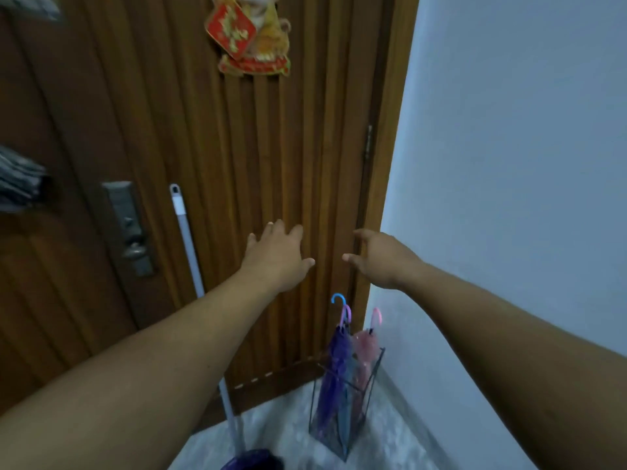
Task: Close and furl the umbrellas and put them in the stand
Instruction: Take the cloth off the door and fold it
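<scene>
Reaching out with both empty hands toward a ribbed wooden door, above a stand already holding furled umbrellas.

At far left grey folded fabric [20, 179] juts into view beside the wooden door [237, 147], which carries a metal lock plate [130, 228] and a red and gold decoration [249, 35]; a pale mop handle [186, 239] leans against it. The left hand [278, 256] is spread flat, fingers apart, gripping nothing, and the right hand [380, 259] is loosely open, fingers slightly curled, also holding nothing. Below them, on the pale marbled floor [281, 432], a clear wire-framed stand [346, 401] sits in the corner by the white wall [509, 164], holding a purple umbrella [334, 364] and, just beside it, a pink umbrella [366, 347], both upright with hooked handles up. Open floor lies between mop and stand.
</scene>
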